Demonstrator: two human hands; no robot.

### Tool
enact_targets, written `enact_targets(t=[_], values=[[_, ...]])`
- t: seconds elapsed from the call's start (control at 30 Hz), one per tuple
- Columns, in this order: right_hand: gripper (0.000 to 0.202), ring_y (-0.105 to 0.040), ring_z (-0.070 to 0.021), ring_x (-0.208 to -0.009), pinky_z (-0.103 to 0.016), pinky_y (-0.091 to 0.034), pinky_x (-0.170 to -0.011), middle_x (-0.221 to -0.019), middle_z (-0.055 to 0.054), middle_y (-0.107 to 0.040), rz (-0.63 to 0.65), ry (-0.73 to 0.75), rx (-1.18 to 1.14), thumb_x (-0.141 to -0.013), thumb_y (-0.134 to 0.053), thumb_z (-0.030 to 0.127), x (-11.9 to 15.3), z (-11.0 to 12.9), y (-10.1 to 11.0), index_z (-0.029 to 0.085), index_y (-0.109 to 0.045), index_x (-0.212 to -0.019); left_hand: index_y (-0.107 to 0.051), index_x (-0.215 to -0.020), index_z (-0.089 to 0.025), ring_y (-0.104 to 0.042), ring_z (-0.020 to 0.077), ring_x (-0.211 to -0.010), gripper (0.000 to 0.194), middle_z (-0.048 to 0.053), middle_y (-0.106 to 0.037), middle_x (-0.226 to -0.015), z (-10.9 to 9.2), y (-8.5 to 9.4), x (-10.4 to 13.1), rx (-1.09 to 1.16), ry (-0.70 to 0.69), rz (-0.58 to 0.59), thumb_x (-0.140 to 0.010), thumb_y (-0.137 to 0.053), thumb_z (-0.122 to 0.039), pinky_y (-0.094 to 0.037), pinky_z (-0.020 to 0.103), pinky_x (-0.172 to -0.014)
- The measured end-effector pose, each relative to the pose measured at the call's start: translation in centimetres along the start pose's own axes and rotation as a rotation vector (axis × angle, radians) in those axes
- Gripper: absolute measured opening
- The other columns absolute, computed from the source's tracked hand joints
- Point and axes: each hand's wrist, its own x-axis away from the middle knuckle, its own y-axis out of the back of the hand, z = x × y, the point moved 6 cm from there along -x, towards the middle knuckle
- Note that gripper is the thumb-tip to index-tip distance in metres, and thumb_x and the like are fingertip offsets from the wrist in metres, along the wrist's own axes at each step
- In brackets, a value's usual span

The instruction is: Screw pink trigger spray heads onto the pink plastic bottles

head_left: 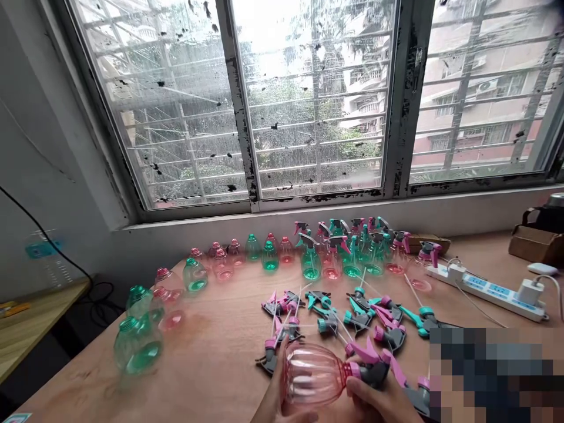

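Note:
A clear pink bottle (314, 375) lies on its side in the air near the bottom edge. My left hand (275, 393) is wrapped round its body at the base end. On the bottle's neck sits a pink and grey spray head (372, 364). The fingers of my right hand (379, 399) are closed on this spray head at the collar. Just beyond the hands, several loose spray heads, such as a teal one (326, 325) and a pink one (390, 336), lie on the wooden table (220, 352).
Open green bottles (138, 346) and pink bottles stand along the table's left and back edges. Several bottles with spray heads (311, 261) stand at the back. A white power strip (489, 291) and a cardboard box (535, 244) are at the right. Windows rise behind.

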Motion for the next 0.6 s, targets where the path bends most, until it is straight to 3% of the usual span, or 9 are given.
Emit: enact_targets(t=[0.13, 0.33, 0.47, 0.6], values=[[0.045, -0.056, -0.0131, -0.042, -0.024, -0.043, -0.044, -0.057, 0.001, -0.069, 0.049, 0.033, -0.014, -0.069, -0.087, 0.054, 0.2, 0.7, -0.5, 0.016, -0.07, -0.086, 0.004, -0.161, -0.036, -0.056, 0.0309, -0.121, 0.122, 0.01, -0.054, -0.139, -0.8, -0.4, 0.9, -0.07, -0.01, -0.02, -0.076, -0.083, -0.05, -0.041, 0.043, -0.108], [0.048, -0.056, -0.0136, -0.043, -0.025, -0.044, -0.046, -0.054, 0.003, -0.069, 0.07, 0.018, -0.016, -0.067, -0.089, 0.054, 0.4, 1.1, -0.6, 0.016, -0.07, -0.09, -0.006, -0.162, -0.03, -0.051, 0.0354, -0.129, 0.117, 0.013, -0.058, -0.133, -1.6, -0.7, 1.1, -0.024, 0.029, -0.015, -0.075, -0.081, -0.057, -0.042, 0.046, -0.105], [0.046, -0.056, -0.0127, -0.042, -0.025, -0.043, -0.045, -0.055, 0.002, -0.068, 0.083, 0.014, -0.018, -0.066, -0.089, 0.055, 0.3, 1.4, -0.6, 0.016, -0.069, -0.081, -0.009, -0.161, -0.034, -0.047, 0.0353, -0.136, 0.112, 0.013, -0.049, -0.147, -2.4, -1.0, 0.9, -0.017, 0.005, -0.006, -0.078, -0.082, -0.048, -0.039, 0.049, -0.113], [0.043, -0.057, -0.013, -0.045, -0.026, -0.045, -0.046, -0.055, 0.002, -0.067, 0.1, 0.017, -0.014, -0.07, -0.088, 0.053, 0.5, 1.9, -0.5, 0.015, -0.069, -0.072, -0.01, -0.161, -0.036, -0.03, 0.0362, -0.15, 0.115, 0.01, -0.031, -0.163, -3.3, -1.5, 0.8, -0.052, -0.042, -0.009, -0.075, -0.087, -0.039, -0.027, 0.049, -0.123]])
